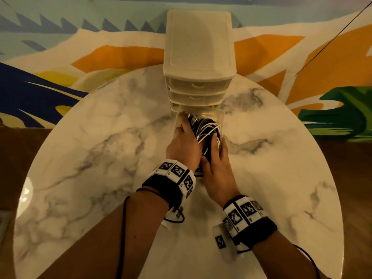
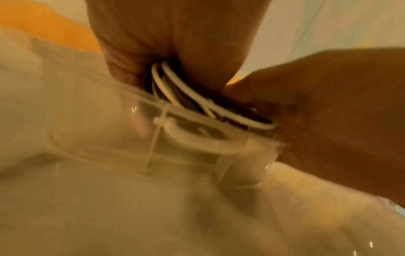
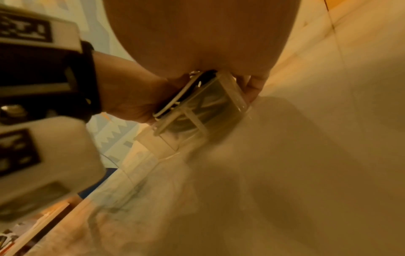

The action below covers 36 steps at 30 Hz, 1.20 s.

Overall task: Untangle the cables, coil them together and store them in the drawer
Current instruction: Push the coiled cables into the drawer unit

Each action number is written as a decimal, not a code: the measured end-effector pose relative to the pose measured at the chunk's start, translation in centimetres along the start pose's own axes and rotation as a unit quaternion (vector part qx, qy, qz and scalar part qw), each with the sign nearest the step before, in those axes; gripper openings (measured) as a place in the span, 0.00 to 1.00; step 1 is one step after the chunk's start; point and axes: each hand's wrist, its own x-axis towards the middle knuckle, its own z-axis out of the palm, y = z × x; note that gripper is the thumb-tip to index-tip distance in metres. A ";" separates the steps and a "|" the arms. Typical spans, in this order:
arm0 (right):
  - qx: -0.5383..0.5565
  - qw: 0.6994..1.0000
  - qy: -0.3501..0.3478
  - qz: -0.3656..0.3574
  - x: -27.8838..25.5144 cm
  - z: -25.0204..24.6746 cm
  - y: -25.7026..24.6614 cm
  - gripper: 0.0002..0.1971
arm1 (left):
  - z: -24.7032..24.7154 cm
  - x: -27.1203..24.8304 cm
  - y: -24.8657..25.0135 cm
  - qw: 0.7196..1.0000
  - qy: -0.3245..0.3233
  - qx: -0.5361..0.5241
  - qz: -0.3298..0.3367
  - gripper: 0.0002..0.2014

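At frame centre, the bottom drawer (image 1: 220,117) of a white drawer unit (image 1: 198,53) stands pulled out over the marble desk (image 1: 100,158). Both grips press the cables (image 1: 205,125) into it: left grip (image 1: 184,146), right grip (image 1: 216,166).

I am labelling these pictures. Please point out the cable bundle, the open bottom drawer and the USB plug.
cable bundle (image 1: 207,127), head view, on the white and dark loops.
open bottom drawer (image 1: 221,117), head view, on its right wall.
USB plug (image 1: 193,118), head view, on the metal end.
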 end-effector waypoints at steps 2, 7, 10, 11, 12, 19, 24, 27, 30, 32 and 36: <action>-0.002 1.000 -0.003 0.009 0.2 0.0 -0.3 0.36 | 0.2 0.0 -0.4 0.998 -0.006 0.052 0.042 0.43; -0.022 0.999 0.001 0.027 0.7 0.0 -0.2 0.41 | -0.5 -0.1 -0.6 0.957 0.042 0.246 0.149 0.36; -0.046 0.999 0.002 0.022 0.9 -0.3 -0.3 0.42 | -1.2 0.7 -2.1 0.953 0.042 0.262 0.145 0.37; -0.049 0.999 0.000 0.023 0.9 -0.4 -0.4 0.42 | -1.2 0.9 -2.6 0.955 0.045 0.256 0.141 0.37; -0.053 0.998 -0.003 0.025 0.9 -0.4 -0.5 0.42 | -1.0 1.1 -2.9 0.957 0.050 0.250 0.138 0.36; -0.187 0.982 0.022 -0.023 1.0 -0.5 -1.4 0.43 | -0.7 1.6 -4.0 0.961 0.072 0.170 0.207 0.29; -0.206 0.977 -0.029 -0.053 1.4 -0.4 -0.4 0.37 | -1.0 2.5 -4.3 0.978 0.072 0.058 0.186 0.28; -0.187 0.980 -0.027 -0.054 1.3 -0.6 -0.4 0.36 | -1.2 3.1 -4.8 0.971 0.062 0.085 0.216 0.27; -0.185 0.981 -0.036 -0.049 1.3 -0.7 -1.0 0.42 | -1.0 3.1 -4.8 0.965 0.060 0.137 0.216 0.26; -0.218 0.975 -0.036 -0.042 1.3 -0.6 -1.4 0.45 | -1.0 2.8 -4.4 0.963 0.062 0.158 0.209 0.26; -0.262 0.962 -0.041 -0.061 1.2 -0.3 -2.1 0.41 | -1.2 2.7 -4.8 0.967 0.114 0.125 0.189 0.23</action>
